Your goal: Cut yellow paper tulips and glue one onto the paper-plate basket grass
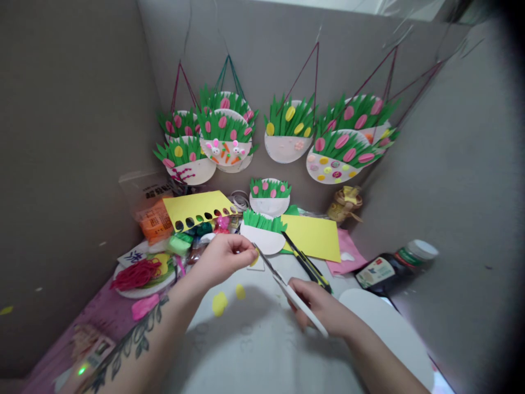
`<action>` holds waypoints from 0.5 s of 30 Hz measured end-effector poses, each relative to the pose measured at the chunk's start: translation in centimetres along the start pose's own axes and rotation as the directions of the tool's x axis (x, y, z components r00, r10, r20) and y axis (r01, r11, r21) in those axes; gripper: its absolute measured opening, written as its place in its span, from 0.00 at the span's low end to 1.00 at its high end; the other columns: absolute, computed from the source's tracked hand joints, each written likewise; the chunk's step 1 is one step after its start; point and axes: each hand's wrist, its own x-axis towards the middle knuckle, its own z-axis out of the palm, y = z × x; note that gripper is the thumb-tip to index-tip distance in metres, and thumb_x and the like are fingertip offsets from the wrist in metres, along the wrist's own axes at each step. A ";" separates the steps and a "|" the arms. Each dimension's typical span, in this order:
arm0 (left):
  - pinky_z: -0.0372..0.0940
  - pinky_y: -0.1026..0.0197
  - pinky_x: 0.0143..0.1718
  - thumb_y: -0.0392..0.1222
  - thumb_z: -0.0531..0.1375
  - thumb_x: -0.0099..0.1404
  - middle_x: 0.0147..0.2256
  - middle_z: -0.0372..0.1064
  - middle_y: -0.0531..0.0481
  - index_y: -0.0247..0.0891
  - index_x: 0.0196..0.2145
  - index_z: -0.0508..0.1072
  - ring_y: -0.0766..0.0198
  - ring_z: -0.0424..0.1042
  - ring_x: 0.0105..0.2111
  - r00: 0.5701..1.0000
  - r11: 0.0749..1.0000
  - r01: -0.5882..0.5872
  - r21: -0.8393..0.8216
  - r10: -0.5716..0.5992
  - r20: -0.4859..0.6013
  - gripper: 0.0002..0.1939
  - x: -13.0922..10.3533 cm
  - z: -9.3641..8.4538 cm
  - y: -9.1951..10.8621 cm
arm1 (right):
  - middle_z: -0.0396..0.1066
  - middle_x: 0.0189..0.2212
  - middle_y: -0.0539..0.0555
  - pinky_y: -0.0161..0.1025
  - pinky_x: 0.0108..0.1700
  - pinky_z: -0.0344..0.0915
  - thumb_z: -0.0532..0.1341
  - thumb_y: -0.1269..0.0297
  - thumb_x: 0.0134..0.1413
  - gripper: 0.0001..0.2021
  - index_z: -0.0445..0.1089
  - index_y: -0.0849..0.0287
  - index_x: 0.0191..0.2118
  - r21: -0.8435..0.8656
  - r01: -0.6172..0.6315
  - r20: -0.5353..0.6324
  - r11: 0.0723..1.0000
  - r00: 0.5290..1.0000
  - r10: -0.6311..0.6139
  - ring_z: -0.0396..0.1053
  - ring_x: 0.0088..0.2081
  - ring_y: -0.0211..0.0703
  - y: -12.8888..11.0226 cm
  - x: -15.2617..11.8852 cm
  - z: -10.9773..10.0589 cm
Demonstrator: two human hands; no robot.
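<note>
Yellow piece (pixel 255 258) pinched in the left hand (pixel 227 255), up at the tips of the scissors (pixel 282 281) over the bench (pixel 229 350); right hand (pixel 315 305) wrapped round the white handles. Main risk I see — left thumb sits right by the blades, so a slip or twist could nick skin. Black-and-yellow cutter (pixel 307 264) lies just past the right hand — a stray knuckle could knock it.

Paper-plate baskets (pixel 289 149) hang at the back; beneath them, a hole-cut sheet (pixel 197 205) lies left of a half-covered paper plate (pixel 262 241), a whole sheet (pixel 320 241) right; a utility knife (pixel 307 266) crosses the latter's near-left corner; yarn (pixel 137 273) is on the far left, a bottle (pixel 383 268) far right; paper scraps (pixel 220 304) lie in front, left of the scissors (pixel 281 277).
</note>
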 end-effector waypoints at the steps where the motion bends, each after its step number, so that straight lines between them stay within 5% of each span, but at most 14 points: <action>1: 0.47 0.68 0.20 0.42 0.57 0.56 0.18 0.57 0.56 0.33 0.22 0.70 0.73 0.52 0.20 1.000 1.000 -0.001 0.001 0.001 0.002 0.10 0.0 0.0 0.0 | 0.64 0.22 0.44 0.29 0.26 0.51 0.56 0.77 0.31 0.10 0.59 0.59 0.26 -0.007 0.005 -0.002 1.000 1.000 -0.005 0.57 0.25 0.33 0.0 0.0 0.0; 15: 0.47 0.68 0.19 0.43 0.57 0.54 0.18 0.55 0.56 0.33 0.21 0.69 0.73 0.51 0.19 0.999 1.000 -0.003 -0.017 0.003 0.035 0.10 0.0 -0.1 -0.2 | 0.63 0.21 0.44 0.29 0.25 0.51 0.56 0.76 0.31 0.10 0.59 0.59 0.26 -0.068 -0.002 0.004 0.998 1.000 0.003 0.57 0.24 0.33 0.0 -0.1 -0.2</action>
